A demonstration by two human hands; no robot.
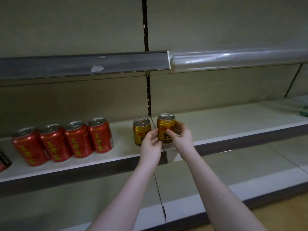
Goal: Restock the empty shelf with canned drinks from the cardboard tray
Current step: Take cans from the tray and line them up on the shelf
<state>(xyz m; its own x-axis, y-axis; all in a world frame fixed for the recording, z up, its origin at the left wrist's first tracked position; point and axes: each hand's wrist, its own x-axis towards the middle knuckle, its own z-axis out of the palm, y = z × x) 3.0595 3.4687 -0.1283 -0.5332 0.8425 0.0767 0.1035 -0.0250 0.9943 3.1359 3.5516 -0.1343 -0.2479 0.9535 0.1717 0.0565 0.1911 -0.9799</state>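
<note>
**Q:** Which parts are hidden or cut off?
**A:** The forearms (133, 197) enter from the bottom edge, above the lower shelf (191, 170). The left hand (150, 145) and right hand (181, 139) cover the lower sides and part of the base of the held can (165, 127). Whether it rests on the shelf (123, 147) or sits just above it cannot be told. The fingertips are blurred. A dark can (4, 160) is cut by the left edge. A greenish object (304, 108) at the far right is too cropped to name.

**Q:** How do the fingers lie?
**A:** Right hand: the thumb lies across the label and the fingers curl behind, gripping the held can. Left hand: the thumb and bent fingers close on the can's lower left side.

**Q:** Edges and free room?
**A:** The held can is upright near the shelf's front lip, over the seam between two boards, just beside a gold can (141, 130). Bare board lies between the gold can and the red cans (100, 135), and along the board to the right. The upright (148, 97) rises behind, and the upper shelf (83, 64) overhangs.

**Q:** Counts?
**A:** Gold-coloured cans, two (one held). Red cans, four, in a close row. Dark can, one. Hands, two.
</note>
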